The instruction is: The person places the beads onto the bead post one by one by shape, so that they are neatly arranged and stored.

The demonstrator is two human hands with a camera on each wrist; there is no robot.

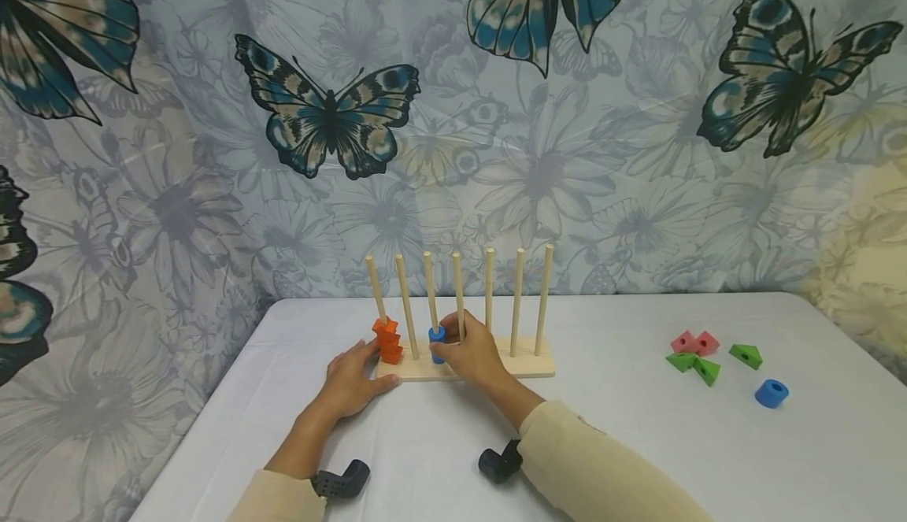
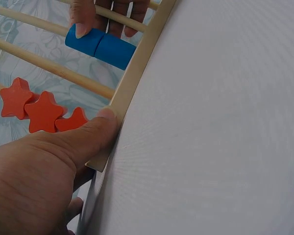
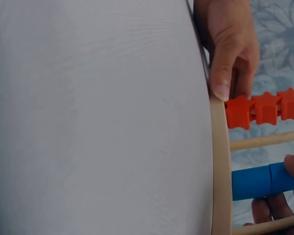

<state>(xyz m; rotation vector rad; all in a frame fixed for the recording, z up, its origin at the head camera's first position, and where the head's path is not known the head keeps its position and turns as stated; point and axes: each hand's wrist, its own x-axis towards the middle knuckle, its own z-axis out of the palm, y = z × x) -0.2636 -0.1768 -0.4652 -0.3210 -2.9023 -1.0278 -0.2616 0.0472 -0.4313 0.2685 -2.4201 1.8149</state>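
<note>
A wooden peg stand (image 1: 527,360) has a row of several upright pegs. My left hand (image 1: 347,382) steadies its left end, thumb on the front edge of the base and fingers around the side. Orange star beads (image 1: 387,341) are stacked on the leftmost peg, right beside that hand. On the third peg sit two blue cylinder beads, one over the other. My right hand (image 1: 473,351) pinches the upper blue bead (image 2: 82,40) between thumb and fingers, while the lower blue bead (image 2: 115,51) rests against the base. Part of the right hand is hidden in the right wrist view.
Off to the right on the white table (image 1: 602,427) lie two pink beads (image 1: 684,342), several green triangular beads (image 1: 746,355) and one blue cylinder bead (image 1: 771,394). Behind the table hangs a butterfly-patterned cloth (image 1: 546,168). The remaining pegs rise close around the right hand.
</note>
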